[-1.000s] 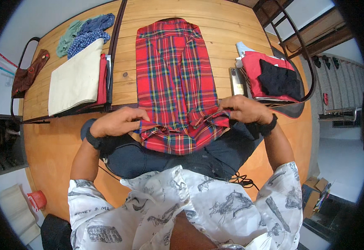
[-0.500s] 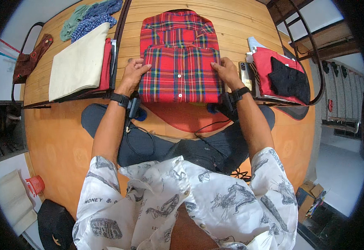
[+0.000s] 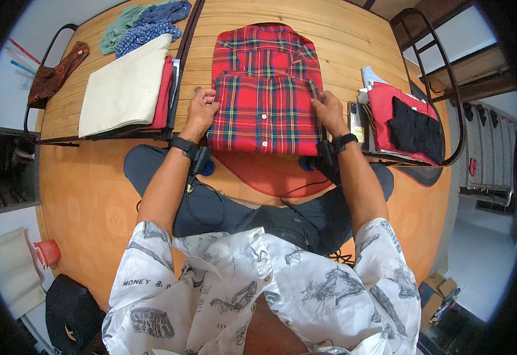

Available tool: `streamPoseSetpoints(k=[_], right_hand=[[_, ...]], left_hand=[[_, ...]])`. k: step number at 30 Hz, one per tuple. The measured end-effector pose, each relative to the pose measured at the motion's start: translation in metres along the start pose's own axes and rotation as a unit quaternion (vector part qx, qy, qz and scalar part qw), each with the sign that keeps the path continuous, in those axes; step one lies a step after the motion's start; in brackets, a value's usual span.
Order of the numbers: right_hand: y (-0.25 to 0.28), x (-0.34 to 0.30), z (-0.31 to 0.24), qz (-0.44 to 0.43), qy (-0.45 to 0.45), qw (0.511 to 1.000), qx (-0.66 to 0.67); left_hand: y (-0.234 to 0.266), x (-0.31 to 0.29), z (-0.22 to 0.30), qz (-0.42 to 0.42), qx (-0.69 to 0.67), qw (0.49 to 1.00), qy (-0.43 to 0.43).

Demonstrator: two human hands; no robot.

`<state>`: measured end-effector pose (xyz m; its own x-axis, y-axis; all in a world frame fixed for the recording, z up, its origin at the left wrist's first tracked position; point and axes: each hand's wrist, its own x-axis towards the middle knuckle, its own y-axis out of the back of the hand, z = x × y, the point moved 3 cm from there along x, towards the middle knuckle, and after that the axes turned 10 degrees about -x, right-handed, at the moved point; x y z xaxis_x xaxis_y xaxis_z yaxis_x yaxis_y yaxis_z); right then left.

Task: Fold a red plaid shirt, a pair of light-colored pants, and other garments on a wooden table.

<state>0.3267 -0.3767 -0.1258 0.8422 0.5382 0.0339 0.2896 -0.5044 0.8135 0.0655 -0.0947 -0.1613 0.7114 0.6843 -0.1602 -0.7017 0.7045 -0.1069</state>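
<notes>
A red plaid button-up shirt lies folded on the slatted wooden table, its lower part turned up over the rest and two white buttons showing. At its left edge is my left hand, fingers curled in and thumb close to them against the cloth. My right hand pinches the opposite edge, with the thumb on top of the fabric. The fingers under the cloth are partly hidden. Each wrist carries a black strapped device.
Left of the shirt are a cream folded cloth on a stack, crumpled blue clothes and a brown piece. To the right lie a phone and a pile of red garments topped by a black one.
The view has shifted, so the table and shirt appear lower and further right. My thumbs have drawn outward from the shirt's top toward its side edges; the fold looks unchanged.
</notes>
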Motion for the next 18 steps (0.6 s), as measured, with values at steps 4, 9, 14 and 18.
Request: streamPoseSetpoints(k=[4, 9, 14, 18], right_hand=[[0.002, -0.005, -0.007, -0.009, 0.006, 1.000, 0.011], [0.005, -0.008, -0.007, 0.011, 0.006, 1.000, 0.017], [0.010, -0.007, -0.008, 0.075, 0.090, 0.991, -0.059], [0.034, -0.033, -0.058, 0.110, 0.153, 0.962, -0.200]], left_hand=[[0.000, -0.005, 0.003, -0.008, -0.027, 0.999, -0.032], [-0.014, -0.022, 0.030, 0.042, 0.249, 0.948, -0.196], [-0.038, -0.041, 0.067, 0.023, 0.420, 0.858, -0.295], [-0.069, -0.057, 0.070, -0.074, 0.523, 0.780, -0.336]])
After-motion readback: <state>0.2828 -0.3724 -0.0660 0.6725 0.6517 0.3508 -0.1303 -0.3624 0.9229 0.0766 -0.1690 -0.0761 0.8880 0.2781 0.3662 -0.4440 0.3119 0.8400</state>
